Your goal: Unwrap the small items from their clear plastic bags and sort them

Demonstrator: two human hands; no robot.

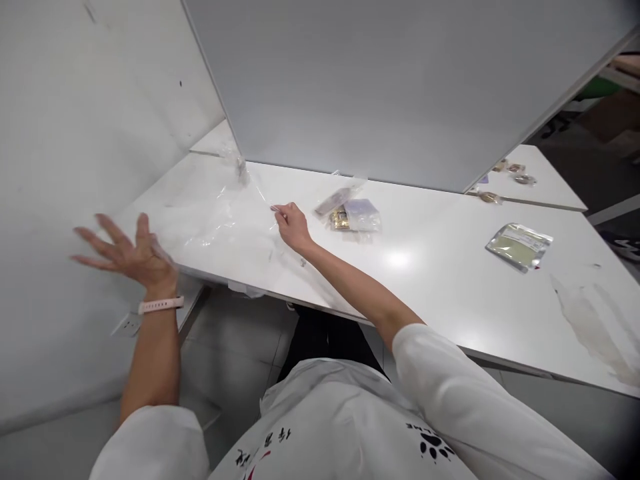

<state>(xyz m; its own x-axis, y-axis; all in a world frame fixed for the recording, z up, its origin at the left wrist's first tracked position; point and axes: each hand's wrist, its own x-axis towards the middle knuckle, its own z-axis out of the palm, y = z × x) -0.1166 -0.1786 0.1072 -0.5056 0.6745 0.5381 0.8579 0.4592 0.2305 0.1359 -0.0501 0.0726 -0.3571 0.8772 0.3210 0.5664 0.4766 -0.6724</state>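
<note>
White surface (430,267) under a grey partition (380,80). Clear plastic bag (220,213) lies flat, long axis left-right, between the hands. Right hand (293,227) pinches its right edge; left hand (133,253) hovers off the left end, fingers spread, holding nothing. Small packets (350,213) just right.

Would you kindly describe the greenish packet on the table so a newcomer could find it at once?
Start at the white table and look toward its right side, away from the right hand. There lies a flat greenish packet, alone on bare tabletop. Unlike the purple-tinted packets clustered near the grey partition, it is pale green with a white label.
</note>
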